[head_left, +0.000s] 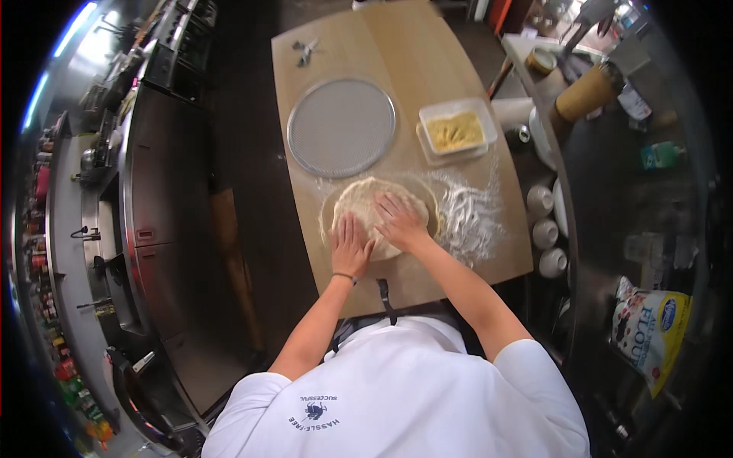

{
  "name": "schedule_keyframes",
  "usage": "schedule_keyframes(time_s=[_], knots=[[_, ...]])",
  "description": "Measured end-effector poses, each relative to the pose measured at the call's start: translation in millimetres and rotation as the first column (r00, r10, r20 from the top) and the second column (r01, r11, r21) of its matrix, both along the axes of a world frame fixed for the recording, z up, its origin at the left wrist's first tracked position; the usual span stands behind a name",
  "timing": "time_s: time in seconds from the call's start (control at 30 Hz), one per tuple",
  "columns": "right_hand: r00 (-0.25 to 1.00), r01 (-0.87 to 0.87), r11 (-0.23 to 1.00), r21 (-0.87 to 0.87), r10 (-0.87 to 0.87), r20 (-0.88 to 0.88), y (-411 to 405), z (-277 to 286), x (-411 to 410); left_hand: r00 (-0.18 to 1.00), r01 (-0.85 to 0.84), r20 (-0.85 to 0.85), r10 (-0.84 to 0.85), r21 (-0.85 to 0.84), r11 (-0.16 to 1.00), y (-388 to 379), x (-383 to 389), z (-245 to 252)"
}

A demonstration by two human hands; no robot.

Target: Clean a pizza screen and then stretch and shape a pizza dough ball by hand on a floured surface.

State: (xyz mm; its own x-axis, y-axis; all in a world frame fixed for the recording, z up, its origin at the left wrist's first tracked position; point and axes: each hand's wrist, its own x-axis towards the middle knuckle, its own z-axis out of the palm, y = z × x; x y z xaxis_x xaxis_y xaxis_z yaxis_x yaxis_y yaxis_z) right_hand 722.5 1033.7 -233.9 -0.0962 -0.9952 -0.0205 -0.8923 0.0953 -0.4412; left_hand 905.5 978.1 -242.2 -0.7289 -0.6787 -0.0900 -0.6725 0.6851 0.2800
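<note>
A flattened round of pale dough [366, 197] lies on the wooden tabletop [395, 34] in front of me. Both palms rest flat on it. My left hand [349, 246] covers its lower left part, fingers pointing away from me and a dark band at the wrist. Toward the right of the dough, my right hand [400, 223] is spread with the fingers angled up and left. Neither hand grips anything. Loose white flour [472, 214] is smeared on the wood just right of the dough, and a yellowish ring of meal edges it.
Beyond the dough lies a round mesh pizza screen [342, 127]. A plastic tub of yellow meal [456, 131] stands at the right. Scissors [304, 51] lie at the far left corner. Stacked white bowls [544, 232] and a flour bag [650, 332] sit on shelving to the right.
</note>
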Motion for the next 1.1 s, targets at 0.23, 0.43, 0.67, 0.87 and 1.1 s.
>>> schedule_keyframes(time_s=[0.23,0.43,0.67,0.87,1.1], knots=[[0.981,-0.081,0.997,0.013,0.082,-0.178,53,-10,-29,0.854,-0.519,0.001,0.520,0.077,0.852,0,-4,27],[0.999,0.015,0.999,-0.035,-0.013,0.045,-51,-10,-43,0.748,-0.557,0.128,0.652,0.655,0.511,-46,-16,16],[0.974,-0.128,0.970,0.206,0.162,-0.160,-130,-7,-82,0.338,0.337,-0.103,0.935,0.941,-0.018,-8,16,59],[0.935,-0.157,0.981,0.117,0.186,-0.303,-81,-8,-48,0.533,0.306,-0.336,0.777,0.932,0.193,-5,32,171],[-0.032,-0.394,0.914,0.096,-0.118,0.993,-33,41,-5,0.735,0.293,-0.429,0.526,0.900,0.324,-20,32,269]])
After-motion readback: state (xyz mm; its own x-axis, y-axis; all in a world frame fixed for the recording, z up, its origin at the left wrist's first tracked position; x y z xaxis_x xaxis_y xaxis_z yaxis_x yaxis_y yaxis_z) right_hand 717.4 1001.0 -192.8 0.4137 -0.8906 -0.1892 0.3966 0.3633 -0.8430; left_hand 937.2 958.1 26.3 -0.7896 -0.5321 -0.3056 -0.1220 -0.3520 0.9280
